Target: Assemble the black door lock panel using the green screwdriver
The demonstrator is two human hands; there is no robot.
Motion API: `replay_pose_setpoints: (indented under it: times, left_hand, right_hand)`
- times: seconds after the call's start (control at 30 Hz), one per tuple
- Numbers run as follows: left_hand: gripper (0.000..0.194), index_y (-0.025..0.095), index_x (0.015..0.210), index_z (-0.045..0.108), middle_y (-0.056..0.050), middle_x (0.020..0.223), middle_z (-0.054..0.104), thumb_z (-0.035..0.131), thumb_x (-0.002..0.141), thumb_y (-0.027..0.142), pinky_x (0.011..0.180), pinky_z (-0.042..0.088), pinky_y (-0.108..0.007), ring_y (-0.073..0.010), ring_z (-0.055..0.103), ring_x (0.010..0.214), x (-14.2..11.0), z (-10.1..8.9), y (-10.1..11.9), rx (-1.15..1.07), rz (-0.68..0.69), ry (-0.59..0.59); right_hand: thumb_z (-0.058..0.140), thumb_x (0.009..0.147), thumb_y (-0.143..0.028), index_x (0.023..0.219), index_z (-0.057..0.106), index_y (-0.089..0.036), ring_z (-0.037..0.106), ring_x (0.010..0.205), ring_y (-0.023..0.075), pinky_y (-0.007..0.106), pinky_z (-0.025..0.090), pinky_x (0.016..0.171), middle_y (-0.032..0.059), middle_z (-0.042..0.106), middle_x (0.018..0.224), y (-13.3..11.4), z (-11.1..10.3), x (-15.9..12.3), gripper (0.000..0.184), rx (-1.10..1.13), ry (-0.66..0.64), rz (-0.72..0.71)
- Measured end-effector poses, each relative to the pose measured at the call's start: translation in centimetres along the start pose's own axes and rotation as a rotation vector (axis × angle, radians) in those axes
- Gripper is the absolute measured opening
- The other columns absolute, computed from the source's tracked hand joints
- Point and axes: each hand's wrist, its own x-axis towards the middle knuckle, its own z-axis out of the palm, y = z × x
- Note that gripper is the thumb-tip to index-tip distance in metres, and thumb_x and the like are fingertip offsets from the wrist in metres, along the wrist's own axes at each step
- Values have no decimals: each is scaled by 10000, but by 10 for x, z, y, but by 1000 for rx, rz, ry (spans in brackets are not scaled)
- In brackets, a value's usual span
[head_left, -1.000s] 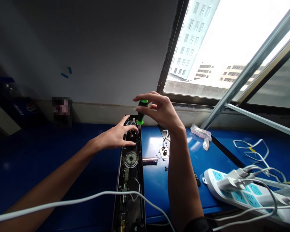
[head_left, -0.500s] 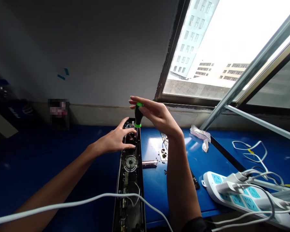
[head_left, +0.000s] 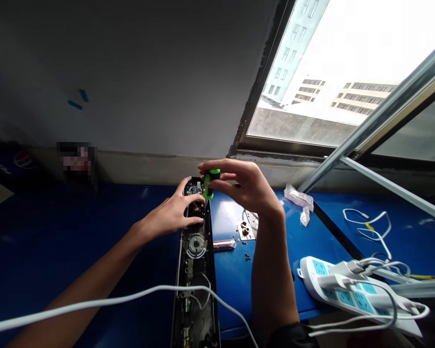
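A long, narrow black lock casing (head_left: 197, 319) lies lengthwise on the blue tabletop, its inner parts exposed. A round metal disc (head_left: 196, 245) sits midway along it, and a circuit board (head_left: 195, 190) is at the far end. Over that far end, my left hand (head_left: 172, 208) reaches from the left, spread fingers and thumb gripping the casing. My right hand (head_left: 244, 186) holds the black and green handle of a screwdriver (head_left: 212, 182) between fingertips and thumb, above the casing's right side. The handle tilts; its shaft and tip are not clearly visible.
Right of the casing lie a pinkish metallic cylinder (head_left: 224, 245), a metal plate (head_left: 245, 230) and loose screws (head_left: 247, 257). A white power strip (head_left: 348, 290) with cables stands at the right. One white cable (head_left: 130, 297) crosses the foreground over the casing. Metal struts (head_left: 329, 164) stand before the window.
My right hand has shifted slightly down and right, and its fingers have turned around the screwdriver handle, which now tilts. My left hand keeps its place on the casing. The view has moved slightly.
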Motion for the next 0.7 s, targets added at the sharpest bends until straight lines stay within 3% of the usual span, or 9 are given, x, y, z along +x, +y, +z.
replay_pose_setpoints:
  times: [0.1, 0.17, 0.27, 0.33, 0.5, 0.7]
  left_hand:
    - [590, 346, 1336, 656, 9, 1740, -48, 709, 829, 644, 1203, 447, -517, -411, 566, 1362, 0, -1, 1, -5, -3, 10]
    - [580, 339, 1323, 667, 0, 1735, -35, 704, 834, 649, 1183, 469, -524, -403, 604, 1317, 0, -2, 3, -6, -16, 4]
    - [568, 330, 1317, 674, -3, 1732, -40, 686, 849, 651, 1180, 470, -535, -399, 625, 1287, 0, -3, 3, -12, -19, -6]
    - [588, 329, 1322, 675, -2, 1730, -25, 685, 840, 665, 1197, 452, -536, -410, 610, 1305, 1, -2, 3, -6, -15, 3]
    - [652, 319, 1302, 693, -16, 1694, 91, 709, 783, 713, 1189, 475, -525, -430, 572, 1340, 3, 1, 0, 28, -48, 44]
    - [618, 355, 1296, 697, 12, 1693, 19, 706, 791, 710, 1208, 449, -531, -419, 598, 1309, 2, 1, 1, 42, -45, 46]
  right_hand:
    - [815, 866, -293, 1122, 788, -265, 692, 935, 168, 333, 620, 812, 34, 704, 1059, 5, 5, 4, 259, -149, 124, -4]
    - [815, 865, -335, 1155, 771, -273, 675, 931, 166, 319, 614, 783, 40, 684, 1082, 7, 6, 6, 300, -190, 159, 30]
    - [681, 962, -261, 1395, 638, -290, 672, 1152, 194, 327, 619, 898, 60, 688, 1295, 6, 5, 4, 437, -71, 60, 52]
    - [628, 972, -188, 1440, 595, -286, 667, 1225, 195, 341, 614, 968, 49, 684, 1360, 4, 4, 2, 479, 7, -19, 46]
    - [716, 882, -137, 1203, 722, -271, 709, 994, 154, 276, 628, 818, 19, 720, 1172, 7, 6, 2, 348, -124, 35, -8]
    - [755, 888, -243, 1133, 703, -261, 644, 880, 122, 230, 595, 737, 13, 668, 1076, 5, 5, 3, 251, -230, 70, 18]
